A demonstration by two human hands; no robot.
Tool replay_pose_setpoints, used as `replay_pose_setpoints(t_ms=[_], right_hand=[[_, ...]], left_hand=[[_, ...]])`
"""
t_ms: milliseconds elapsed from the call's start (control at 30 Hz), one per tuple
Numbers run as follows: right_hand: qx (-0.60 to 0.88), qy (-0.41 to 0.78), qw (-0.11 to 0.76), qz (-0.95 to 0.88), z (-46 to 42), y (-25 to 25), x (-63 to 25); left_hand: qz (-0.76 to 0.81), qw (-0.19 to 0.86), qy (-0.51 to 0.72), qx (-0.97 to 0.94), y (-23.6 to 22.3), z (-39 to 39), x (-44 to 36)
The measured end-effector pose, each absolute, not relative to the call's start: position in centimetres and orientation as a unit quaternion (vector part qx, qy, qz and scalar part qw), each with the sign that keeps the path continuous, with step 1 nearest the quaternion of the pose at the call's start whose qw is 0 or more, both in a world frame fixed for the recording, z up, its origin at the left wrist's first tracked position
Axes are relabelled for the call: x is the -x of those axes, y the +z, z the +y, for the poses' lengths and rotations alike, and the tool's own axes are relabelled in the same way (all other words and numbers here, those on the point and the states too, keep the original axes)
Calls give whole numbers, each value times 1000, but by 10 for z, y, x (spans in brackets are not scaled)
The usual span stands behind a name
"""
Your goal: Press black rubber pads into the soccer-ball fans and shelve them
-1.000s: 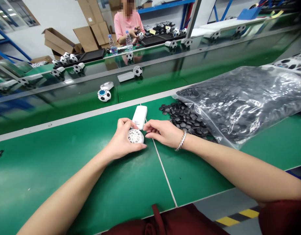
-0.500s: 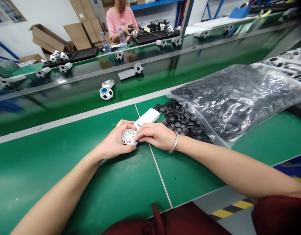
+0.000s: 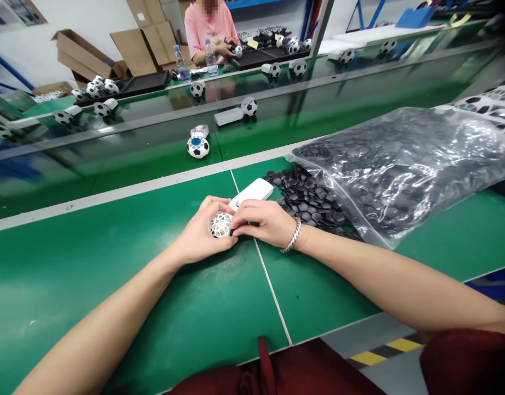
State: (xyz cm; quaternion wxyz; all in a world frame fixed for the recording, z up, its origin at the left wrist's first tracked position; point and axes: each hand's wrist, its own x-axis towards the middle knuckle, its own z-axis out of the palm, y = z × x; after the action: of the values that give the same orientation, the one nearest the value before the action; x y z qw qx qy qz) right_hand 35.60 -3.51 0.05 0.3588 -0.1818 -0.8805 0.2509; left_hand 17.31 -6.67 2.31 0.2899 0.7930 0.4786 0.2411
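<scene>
A white soccer-ball-shaped part with an open lattice face (image 3: 221, 225) is in my left hand (image 3: 198, 230), whose fingers and thumb curve round its left side. A white handle (image 3: 253, 192) extends from behind the ball toward the upper right. My right hand (image 3: 262, 222) pinches at the ball's right side. A bit of a small black piece (image 3: 232, 232) shows at its fingertips, mostly hidden. Just beyond the right hand lies a heap of black pentagon pieces (image 3: 313, 203), spilling from a clear plastic bag (image 3: 400, 170).
Past the table's pale edge strip (image 3: 153, 182) runs a green conveyor carrying a ball-headed item (image 3: 198, 147) and another with a white handle (image 3: 230, 116). More ball items (image 3: 102, 108) lie on the farther belt. Across it, a person in pink (image 3: 211, 33) handles a ball. White-and-black parts (image 3: 488, 107) lie far right.
The view has shifted slightly. Ball items on the nearer belt have moved right; those on the farther belt have slid left. My hands stay round the ball, the right fingertips slightly lower against its side.
</scene>
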Motion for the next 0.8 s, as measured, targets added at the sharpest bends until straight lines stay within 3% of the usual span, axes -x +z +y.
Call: replay_pose_setpoints(t_ms=[367, 800], right_hand=[[247, 201, 299, -900, -19, 12, -354], [210, 259, 340, -880, -13, 1, -357]], left_hand=[[458, 262, 246, -813, 25, -67, -178], [449, 293, 227, -813, 22, -64, -168]])
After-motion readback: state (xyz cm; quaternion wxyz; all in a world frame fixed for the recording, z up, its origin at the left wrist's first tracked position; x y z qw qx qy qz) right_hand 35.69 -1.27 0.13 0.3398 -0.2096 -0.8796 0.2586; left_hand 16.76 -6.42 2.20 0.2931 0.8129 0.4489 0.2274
